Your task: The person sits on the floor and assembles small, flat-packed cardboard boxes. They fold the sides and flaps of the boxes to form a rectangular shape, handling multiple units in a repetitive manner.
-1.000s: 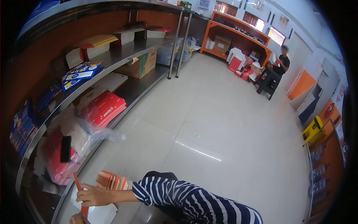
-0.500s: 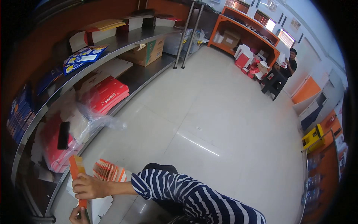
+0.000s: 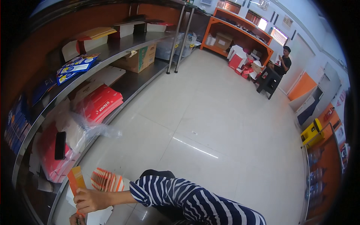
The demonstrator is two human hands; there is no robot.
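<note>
An orange folded card piece [image 3: 77,177], with a paler yellow-orange face, stands upright at the lower left. My right hand [image 3: 92,200], reaching across in a striped sleeve, is closed round its middle. Below it, my left hand [image 3: 77,219] pinches the lower end, partly cut off by the frame's edge. Just right of the card lies a fanned stack of orange-and-white striped paper pieces [image 3: 107,180]. White sheets [image 3: 98,216] spread under and beside my hands.
Along the left runs a metal shelf [image 3: 137,82] with red printed packaging [image 3: 99,103], a black phone [image 3: 60,145], blue packets [image 3: 77,68] and a cardboard box [image 3: 140,59]. A person [image 3: 284,62] sits far right near a black stool [image 3: 269,81]. Water bottles [image 3: 317,174] stand at right.
My hands have moved slightly lower in the picture with the orange card, which now shows more of its wide face. The whole view has shifted a little.
</note>
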